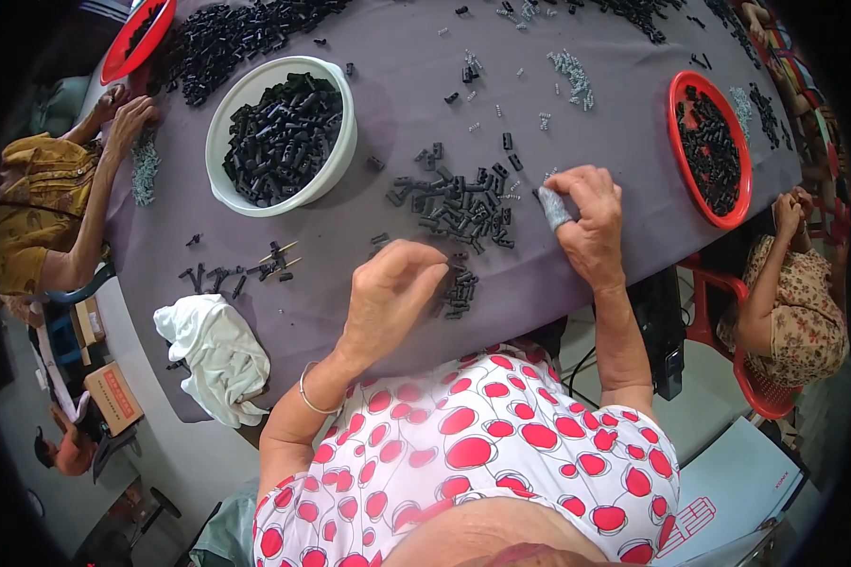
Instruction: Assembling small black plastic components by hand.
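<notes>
My left hand (388,295) is closed in a pinch just left of a small group of black plastic parts (460,295) near the table's front edge. Whatever its fingertips hold, if anything, is hidden. My right hand (591,219) is also closed, with grey tape (555,210) wrapped round one digit. Its fingertips are beside a few small metal springs (550,174), and what they grip is too small to make out. Between and beyond my hands lies a loose pile of short black tubular plastic parts (463,208).
A white bowl (347,142) full of black parts stands left of the pile. Red basins (676,142) hold more. Loose springs (572,77) lie farther back. A white cloth (216,359) and thin sticks (282,260) are at left. People sit at both sides of the table.
</notes>
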Demonstrator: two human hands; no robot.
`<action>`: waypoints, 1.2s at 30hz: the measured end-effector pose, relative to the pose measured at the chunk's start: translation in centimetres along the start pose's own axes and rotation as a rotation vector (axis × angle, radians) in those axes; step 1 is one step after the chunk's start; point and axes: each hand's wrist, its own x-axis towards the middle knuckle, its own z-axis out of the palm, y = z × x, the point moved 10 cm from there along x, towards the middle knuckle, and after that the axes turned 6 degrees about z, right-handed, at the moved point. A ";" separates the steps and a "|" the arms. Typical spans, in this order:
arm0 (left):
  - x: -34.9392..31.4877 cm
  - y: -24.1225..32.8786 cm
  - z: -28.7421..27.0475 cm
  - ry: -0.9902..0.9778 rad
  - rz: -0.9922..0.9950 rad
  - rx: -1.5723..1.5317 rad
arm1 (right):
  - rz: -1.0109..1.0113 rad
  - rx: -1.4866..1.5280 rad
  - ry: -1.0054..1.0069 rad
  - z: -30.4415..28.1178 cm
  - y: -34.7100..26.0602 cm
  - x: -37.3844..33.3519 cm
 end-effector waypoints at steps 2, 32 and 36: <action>0.3 0.0 0.1 0.012 0.003 -0.029 | -0.033 -0.027 0.025 0.0 -0.5 1.2; -1.5 -3.5 3.0 0.048 -0.390 -0.834 | -0.291 0.360 -0.177 1.6 -8.8 -4.6; -2.0 -3.0 3.2 -0.032 -0.411 -0.869 | -0.128 0.464 -0.174 1.2 -7.5 -4.1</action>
